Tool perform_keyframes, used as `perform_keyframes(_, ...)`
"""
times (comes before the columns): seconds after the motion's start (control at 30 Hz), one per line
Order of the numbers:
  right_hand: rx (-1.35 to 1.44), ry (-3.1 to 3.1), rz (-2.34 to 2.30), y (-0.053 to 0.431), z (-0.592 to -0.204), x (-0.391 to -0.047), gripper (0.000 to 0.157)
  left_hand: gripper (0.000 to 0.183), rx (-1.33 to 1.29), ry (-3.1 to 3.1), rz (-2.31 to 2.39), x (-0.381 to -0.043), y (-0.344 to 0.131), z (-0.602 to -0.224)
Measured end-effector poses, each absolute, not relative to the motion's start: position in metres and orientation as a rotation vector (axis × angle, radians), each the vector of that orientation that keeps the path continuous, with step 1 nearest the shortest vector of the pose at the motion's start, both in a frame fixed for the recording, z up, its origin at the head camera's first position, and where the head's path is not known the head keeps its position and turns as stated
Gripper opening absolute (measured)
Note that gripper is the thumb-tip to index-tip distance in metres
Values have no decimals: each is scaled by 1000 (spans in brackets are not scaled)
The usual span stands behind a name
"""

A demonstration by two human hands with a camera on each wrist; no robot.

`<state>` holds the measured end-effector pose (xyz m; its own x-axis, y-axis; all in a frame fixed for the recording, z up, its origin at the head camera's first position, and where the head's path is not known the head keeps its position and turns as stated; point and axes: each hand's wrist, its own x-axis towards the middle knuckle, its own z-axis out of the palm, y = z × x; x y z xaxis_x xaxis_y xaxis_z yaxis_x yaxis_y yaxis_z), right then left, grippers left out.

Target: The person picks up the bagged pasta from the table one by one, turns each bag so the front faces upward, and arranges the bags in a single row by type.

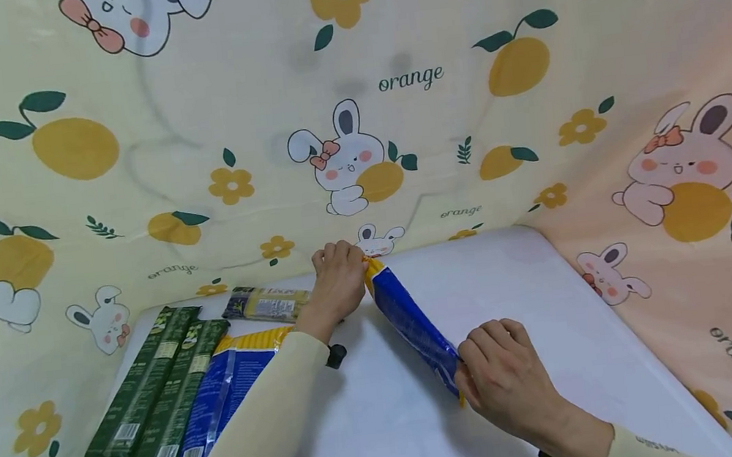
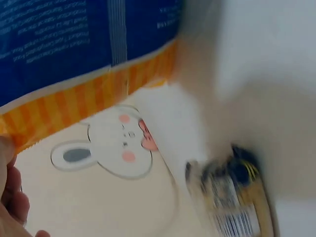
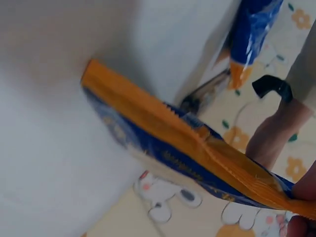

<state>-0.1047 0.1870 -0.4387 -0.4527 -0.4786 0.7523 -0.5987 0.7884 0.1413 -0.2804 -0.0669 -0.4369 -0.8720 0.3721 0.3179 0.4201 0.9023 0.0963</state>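
Fingers of the left hand [image 1: 336,281] and right hand [image 1: 508,371] pinch opposite ends of a blue packet [image 1: 409,320], over the table [image 1: 548,299] and right of the green packets [image 1: 142,388]; a light, even grip should hold it straight without creasing.

head looks forward-down; close, blurry wrist views apparently share one packet [image 1: 411,323].

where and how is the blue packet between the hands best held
The blue packet is probably best pinched by its yellow ends, where it is held: left hand from the left at the far end, right hand from the right at the near end. The packet is long and seen nearly edge-on, and those ends look thin and flat.
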Motion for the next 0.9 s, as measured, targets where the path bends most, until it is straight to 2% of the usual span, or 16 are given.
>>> perform_keyframes(0.17, 876, -2048, 249, 168, -442, -104, 22, 29, -613, -2822, -172, -275, -91, -437)
perform_keyframes(0.43, 992, -2067, 291, 144, -456, -99, 23, 20, -681, -2813, -51, -267, -122, -447)
perform_keyframes(0.73, 1108, -2093, 296, 120, -477, -94, 18, 13, -728, -2785, 91, -259, -144, -459)
perform_keyframes(0.9, 1165, -2113, 282, 106, -488, -90, 24, 13, -713, -2839, 126, -255, -153, -467)
